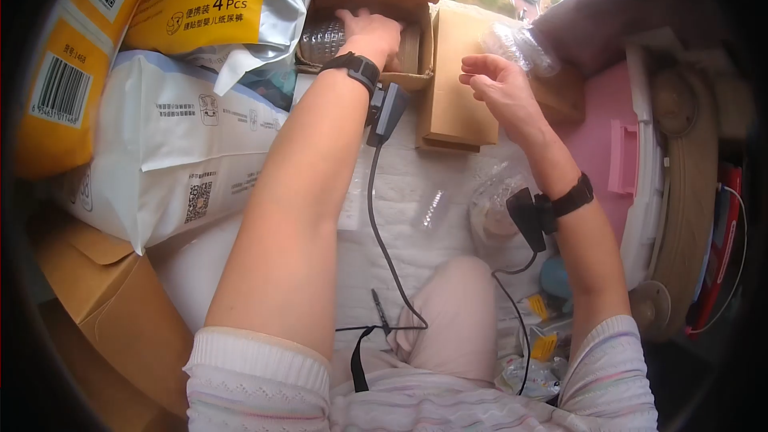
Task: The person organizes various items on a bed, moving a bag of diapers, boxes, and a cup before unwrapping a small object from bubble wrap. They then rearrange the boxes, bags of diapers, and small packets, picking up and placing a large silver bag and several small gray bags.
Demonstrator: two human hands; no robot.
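Note:
My left hand (373, 35) reaches into an open cardboard box (414, 80). Its fingers are spread over the contents, beside a clear bubble-wrapped item (323, 38); the fingertips are partly hidden. To the right, my right hand (506, 94) hovers by a closed brown cardboard box (458, 84), its fingers loosely bent and apart with nothing seen in them. Behind that hand lies a crumpled clear plastic wrapping (520, 46). Both wrists wear black straps with cabled devices.
Yellow and white diaper packs (200, 12) and a large white package (184, 132) crowd the left. A pink storage bin (612, 144) stands right. On the white padded surface lie a clear plastic bag (500, 208), a small clear packet (433, 208) and a black pen-like object (379, 309).

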